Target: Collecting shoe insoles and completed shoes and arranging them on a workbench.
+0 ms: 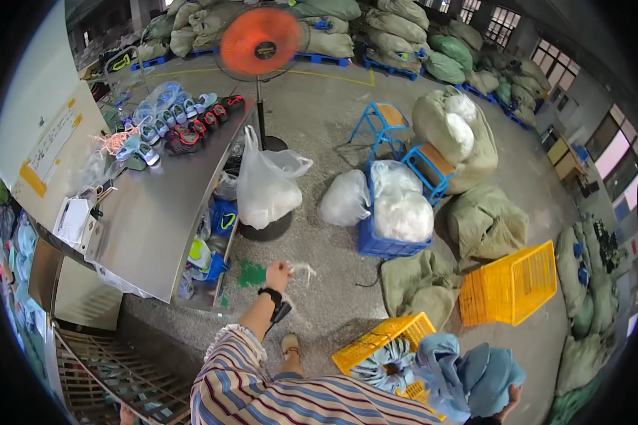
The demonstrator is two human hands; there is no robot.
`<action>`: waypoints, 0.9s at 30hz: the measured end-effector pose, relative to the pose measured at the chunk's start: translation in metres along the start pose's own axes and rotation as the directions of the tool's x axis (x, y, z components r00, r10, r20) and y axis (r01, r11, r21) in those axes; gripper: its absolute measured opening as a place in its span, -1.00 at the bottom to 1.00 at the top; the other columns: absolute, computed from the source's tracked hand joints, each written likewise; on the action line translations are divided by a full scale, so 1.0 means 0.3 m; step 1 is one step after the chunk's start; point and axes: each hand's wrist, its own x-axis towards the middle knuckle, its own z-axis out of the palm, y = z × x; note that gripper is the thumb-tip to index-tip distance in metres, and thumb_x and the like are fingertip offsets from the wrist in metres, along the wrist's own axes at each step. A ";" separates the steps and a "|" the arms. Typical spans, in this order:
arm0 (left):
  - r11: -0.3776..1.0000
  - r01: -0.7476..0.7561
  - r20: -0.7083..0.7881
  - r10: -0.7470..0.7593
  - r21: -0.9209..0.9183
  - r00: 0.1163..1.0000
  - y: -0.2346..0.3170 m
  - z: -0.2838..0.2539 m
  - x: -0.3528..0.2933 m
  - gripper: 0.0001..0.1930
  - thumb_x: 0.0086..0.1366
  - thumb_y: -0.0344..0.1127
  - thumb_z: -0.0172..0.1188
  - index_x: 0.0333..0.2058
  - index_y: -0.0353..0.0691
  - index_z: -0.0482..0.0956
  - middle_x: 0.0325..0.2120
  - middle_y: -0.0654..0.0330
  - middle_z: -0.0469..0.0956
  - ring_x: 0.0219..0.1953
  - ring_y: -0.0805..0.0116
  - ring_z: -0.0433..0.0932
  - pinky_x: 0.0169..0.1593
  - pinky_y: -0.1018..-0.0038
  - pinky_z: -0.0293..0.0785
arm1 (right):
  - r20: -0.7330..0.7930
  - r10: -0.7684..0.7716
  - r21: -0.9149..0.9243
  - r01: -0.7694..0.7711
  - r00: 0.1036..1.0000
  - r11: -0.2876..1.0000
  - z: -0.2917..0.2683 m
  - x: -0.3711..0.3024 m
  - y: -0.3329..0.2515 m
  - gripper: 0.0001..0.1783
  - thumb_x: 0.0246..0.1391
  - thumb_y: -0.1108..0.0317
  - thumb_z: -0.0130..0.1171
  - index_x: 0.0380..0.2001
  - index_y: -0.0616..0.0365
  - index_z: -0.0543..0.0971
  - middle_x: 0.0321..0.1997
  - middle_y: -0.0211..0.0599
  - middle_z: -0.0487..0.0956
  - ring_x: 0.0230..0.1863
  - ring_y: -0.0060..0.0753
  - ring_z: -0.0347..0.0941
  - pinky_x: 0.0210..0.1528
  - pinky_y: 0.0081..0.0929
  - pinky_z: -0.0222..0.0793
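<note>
My left hand (pixel 278 277), with a black band at the wrist, is stretched out over the floor near the table's end. Its fingers are closed on a thin white strand (pixel 305 268), which curls out to the right. At the lower right, my right hand (pixel 510 402) grips a bundle of light blue fabric pieces (pixel 468 372) from its right side. Part of that hand is hidden behind the bundle. Just left of the bundle, a tilted yellow crate (pixel 418 326) holds more blue pieces (pixel 386 365), gathered in a ring.
A metal table (pixel 145 234) at left bears rows of shoes (pixel 181 117). Beyond stand an orange fan (pixel 261 42) and a hanging white bag (pixel 266 180). A blue crate (pixel 393 244), blue stools (pixel 383 127), sacks (pixel 485 219) and another yellow crate (pixel 507 287) stand right.
</note>
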 end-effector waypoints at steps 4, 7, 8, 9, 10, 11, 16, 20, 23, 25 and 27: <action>0.848 0.092 0.082 -0.057 -0.522 0.995 0.186 0.012 0.309 -0.85 0.20 -0.50 0.00 -0.26 -0.43 0.44 -0.39 0.13 0.48 -0.40 0.39 0.51 -0.42 0.59 0.45 | 0.083 -0.070 0.007 0.070 0.994 0.998 0.714 -0.158 -0.091 -0.45 -0.18 0.16 0.03 -0.06 0.16 0.35 -0.12 -0.19 0.44 -0.10 -0.21 0.36 -0.03 -0.27 0.25; 0.793 0.123 0.092 -0.084 -0.597 0.992 0.310 -0.032 0.466 -0.80 0.16 -0.56 0.04 -0.21 -0.37 0.38 -0.35 0.15 0.45 -0.29 0.30 0.52 -0.34 0.58 0.46 | 0.275 -0.015 0.072 -0.005 0.961 0.997 0.930 -0.054 -0.004 -0.40 -0.17 0.13 0.02 -0.01 0.18 0.31 -0.03 -0.18 0.40 -0.02 -0.21 0.31 0.05 -0.27 0.18; 0.801 0.118 0.079 -0.088 -0.588 0.993 0.335 -0.034 0.517 -0.80 0.16 -0.56 0.04 -0.21 -0.37 0.38 -0.35 0.15 0.45 -0.29 0.30 0.52 -0.34 0.58 0.46 | 0.329 0.001 0.090 -0.033 0.944 0.995 0.980 -0.025 0.031 -0.38 -0.17 0.13 0.01 0.01 0.18 0.30 0.00 -0.17 0.38 0.00 -0.21 0.30 0.08 -0.27 0.15; 0.795 0.098 0.060 -0.078 -0.599 0.995 0.362 -0.020 0.568 -0.81 0.15 -0.57 0.04 -0.22 -0.36 0.37 -0.36 0.16 0.45 -0.29 0.29 0.52 -0.33 0.57 0.46 | 0.326 0.015 0.095 -0.048 0.945 0.994 1.008 0.019 0.079 -0.38 -0.17 0.13 0.01 0.01 0.18 0.30 0.00 -0.17 0.38 0.00 -0.21 0.30 0.08 -0.27 0.15; 0.789 0.078 0.041 -0.067 -0.610 0.997 0.387 -0.010 0.616 -0.81 0.14 -0.58 0.03 -0.24 -0.34 0.36 -0.37 0.17 0.45 -0.29 0.28 0.52 -0.31 0.56 0.46 | 0.329 0.009 0.086 -0.039 0.944 0.996 1.034 0.083 0.139 -0.37 -0.17 0.12 0.01 0.02 0.18 0.28 0.00 -0.16 0.38 0.00 -0.19 0.30 0.07 -0.27 0.16; 0.789 0.021 0.010 -0.019 -0.615 1.000 0.399 0.006 0.678 -0.84 0.13 -0.60 0.03 -0.28 -0.31 0.36 -0.39 0.19 0.44 -0.30 0.28 0.52 -0.32 0.56 0.46 | 0.337 0.000 0.078 -0.027 0.941 0.997 1.078 0.146 0.191 -0.36 -0.17 0.12 0.01 0.02 0.18 0.27 0.00 -0.16 0.38 -0.01 -0.17 0.31 0.07 -0.27 0.16; 0.843 -0.022 -0.023 0.012 -0.537 1.000 0.440 0.075 1.036 -0.81 0.10 -0.60 0.02 -0.28 -0.28 0.35 -0.39 0.20 0.45 -0.33 0.29 0.54 -0.36 0.58 0.43 | 0.368 0.032 0.082 -0.066 0.929 0.994 1.358 0.449 0.410 -0.36 -0.24 0.20 0.04 0.00 0.19 0.26 -0.05 -0.18 0.39 -0.05 -0.22 0.32 0.03 -0.31 0.17; 0.864 0.004 -0.122 -0.075 -0.504 0.990 0.468 0.189 1.338 -0.86 0.14 -0.56 0.03 -0.30 -0.27 0.37 -0.47 0.20 0.45 -0.44 0.34 0.55 -0.49 0.62 0.38 | 0.428 0.071 -0.018 -0.070 0.901 0.997 1.599 0.717 0.477 -0.32 -0.27 0.23 0.09 0.01 0.24 0.24 0.00 -0.09 0.35 -0.02 -0.17 0.30 0.04 -0.29 0.19; 0.906 0.070 -0.213 -0.173 -0.417 0.961 0.399 0.232 1.567 -0.82 0.14 -0.52 0.06 -0.25 -0.31 0.37 -0.47 0.19 0.46 -0.44 0.37 0.55 -0.51 0.62 0.37 | 0.518 0.070 -0.067 -0.041 0.853 0.997 1.829 0.792 0.450 -0.31 -0.28 0.24 0.09 0.01 0.24 0.24 0.00 -0.08 0.35 -0.02 -0.17 0.30 0.04 -0.30 0.19; 0.940 0.135 -0.159 -0.192 -0.312 0.968 0.290 0.256 1.697 -0.62 0.11 -0.44 0.11 -0.07 -0.31 0.31 -0.47 0.13 0.48 -0.39 0.29 0.55 -0.44 0.47 0.42 | 0.577 0.074 -0.105 -0.015 0.813 0.994 1.998 0.798 0.428 -0.31 -0.28 0.24 0.09 0.02 0.25 0.24 0.00 -0.08 0.35 -0.01 -0.17 0.30 0.04 -0.30 0.19; 0.953 0.027 -0.284 0.062 0.301 0.957 0.048 0.082 1.773 -0.52 0.09 -0.41 0.12 0.01 -0.28 0.25 -0.45 0.08 0.49 -0.37 0.21 0.54 -0.36 0.39 0.43 | 0.710 0.117 -0.104 -0.061 0.694 0.993 2.308 0.763 0.419 -0.30 -0.29 0.25 0.09 0.02 0.25 0.23 0.00 -0.07 0.35 -0.01 -0.17 0.30 0.05 -0.30 0.19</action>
